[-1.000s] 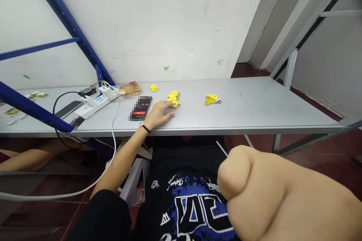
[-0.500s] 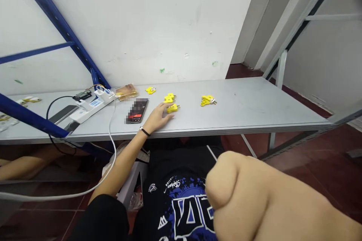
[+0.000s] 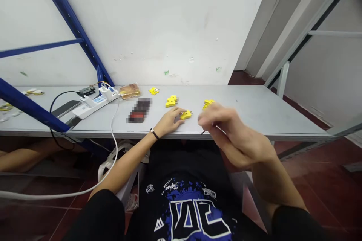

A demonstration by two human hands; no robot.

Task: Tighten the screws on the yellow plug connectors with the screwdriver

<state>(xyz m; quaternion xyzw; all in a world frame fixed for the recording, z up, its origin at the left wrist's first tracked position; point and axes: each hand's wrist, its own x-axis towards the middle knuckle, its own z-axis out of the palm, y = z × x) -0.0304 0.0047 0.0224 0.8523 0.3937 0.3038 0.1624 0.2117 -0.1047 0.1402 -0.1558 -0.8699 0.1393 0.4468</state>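
At the front part of the grey table, my left hand has its thumb and fingers around the rear of a yellow two-pin plug, whose pins point right. My right hand is raised just off the table's front edge, to the right of that plug. Its fingers are closed on a screwdriver; only a thin dark shaft shows, and the handle is hidden in the blurred hand. Two more yellow plugs lie close together behind my left hand. Behind my right hand is a yellow plug pile, partly covered.
A phone with a blurred screen lies left of the plugs. Further left are a white power strip with a trailing white cable, and a plastic bag. One yellow plug sits near the wall. A blue post stands at left.
My left hand has moved right with the yellow plug, away from the other two. My right hand has come up from the lower right to the table edge with the screwdriver.
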